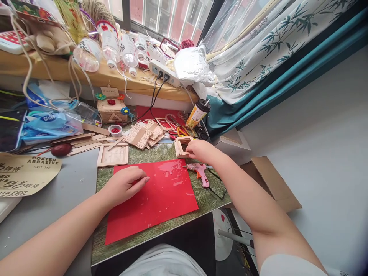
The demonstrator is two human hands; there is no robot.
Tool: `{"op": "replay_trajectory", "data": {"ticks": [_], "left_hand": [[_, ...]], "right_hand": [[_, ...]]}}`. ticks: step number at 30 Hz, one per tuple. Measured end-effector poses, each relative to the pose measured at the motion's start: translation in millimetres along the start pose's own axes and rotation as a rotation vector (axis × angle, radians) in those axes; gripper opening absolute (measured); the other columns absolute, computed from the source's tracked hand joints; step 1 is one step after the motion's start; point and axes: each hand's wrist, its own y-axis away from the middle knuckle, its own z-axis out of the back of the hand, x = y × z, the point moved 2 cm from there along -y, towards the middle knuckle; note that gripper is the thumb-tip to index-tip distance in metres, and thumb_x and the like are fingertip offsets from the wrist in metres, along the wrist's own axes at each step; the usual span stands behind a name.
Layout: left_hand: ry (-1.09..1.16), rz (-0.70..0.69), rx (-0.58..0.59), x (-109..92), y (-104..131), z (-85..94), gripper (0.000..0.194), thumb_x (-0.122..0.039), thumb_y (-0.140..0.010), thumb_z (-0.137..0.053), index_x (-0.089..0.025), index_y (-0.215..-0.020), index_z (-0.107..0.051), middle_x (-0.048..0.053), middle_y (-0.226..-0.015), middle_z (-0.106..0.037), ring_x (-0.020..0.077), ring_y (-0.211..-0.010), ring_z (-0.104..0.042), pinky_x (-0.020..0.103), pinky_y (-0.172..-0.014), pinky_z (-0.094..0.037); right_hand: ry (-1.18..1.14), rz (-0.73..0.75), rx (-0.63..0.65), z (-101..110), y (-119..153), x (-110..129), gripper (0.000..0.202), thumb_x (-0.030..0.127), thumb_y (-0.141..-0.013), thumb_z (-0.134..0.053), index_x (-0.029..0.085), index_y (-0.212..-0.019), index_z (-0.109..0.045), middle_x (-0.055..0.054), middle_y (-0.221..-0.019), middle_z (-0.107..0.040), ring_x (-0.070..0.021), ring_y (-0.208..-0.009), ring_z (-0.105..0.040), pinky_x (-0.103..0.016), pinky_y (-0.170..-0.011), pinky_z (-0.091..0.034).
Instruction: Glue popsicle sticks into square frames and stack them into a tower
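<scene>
A red sheet [161,195] lies on the green wood-patterned table. Over its upper left part is my left hand [126,184], loosely closed with thumb near curled fingers and nothing visible in it. My right hand [202,150] reaches past the sheet's top right corner, its fingers closed on the right side of a small open box of wooden sticks [178,148]; some fingertips are hidden inside. Just below that hand lies a pink glue gun [201,173]. A square stick frame [117,155] rests beyond the sheet at left.
Bundled sticks [139,136], a red-filled tape roll [115,130] and a decorated wooden box [111,111] stand behind. A drink cup [198,113] is at the back right, near scissors. Sandpaper [28,174] lies left, a cardboard box [276,184] right. Black cords trail from a power strip [165,74].
</scene>
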Motion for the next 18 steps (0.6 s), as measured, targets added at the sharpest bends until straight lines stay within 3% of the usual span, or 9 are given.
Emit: {"op": "replay_trajectory", "data": {"ticks": [4, 11, 18], "left_hand": [[-0.005, 0.002, 0.009, 0.5, 0.5, -1.0, 0.029, -0.037, -0.107, -0.05, -0.021, -0.087, -0.063, 0.002, -0.08, -0.063, 0.0165, -0.076, -0.058, 0.028, -0.07, -0.045], [-0.007, -0.007, 0.015, 2.1, 0.7, -1.5, 0.029, -0.038, -0.107, -0.049, -0.021, -0.088, -0.064, 0.002, -0.081, -0.064, 0.0172, -0.076, -0.059, 0.029, -0.071, -0.045], [-0.014, -0.017, 0.012, 2.0, -0.4, -1.7, 0.031, -0.04, -0.107, -0.048, -0.021, -0.089, -0.065, 0.003, -0.081, -0.065, 0.0171, -0.076, -0.06, 0.028, -0.071, -0.046]], "right_hand": [[0.006, -0.004, -0.011, -2.2, 1.9, 4.9, 0.017, 0.029, -0.092, -0.071, 0.018, -0.099, -0.08, -0.01, -0.101, -0.078, -0.0238, -0.094, -0.068, -0.031, -0.078, -0.042], [0.011, -0.051, -0.033, -5.0, 1.1, 5.6, 0.013, 0.023, -0.092, -0.07, 0.017, -0.096, -0.081, -0.01, -0.099, -0.078, -0.0243, -0.091, -0.069, -0.032, -0.079, -0.043], [-0.049, -0.03, -0.126, 1.7, 10.2, 6.9, 0.022, 0.034, -0.102, -0.064, 0.018, -0.109, -0.078, -0.01, -0.108, -0.077, -0.0226, -0.102, -0.068, -0.031, -0.088, -0.044]]}}
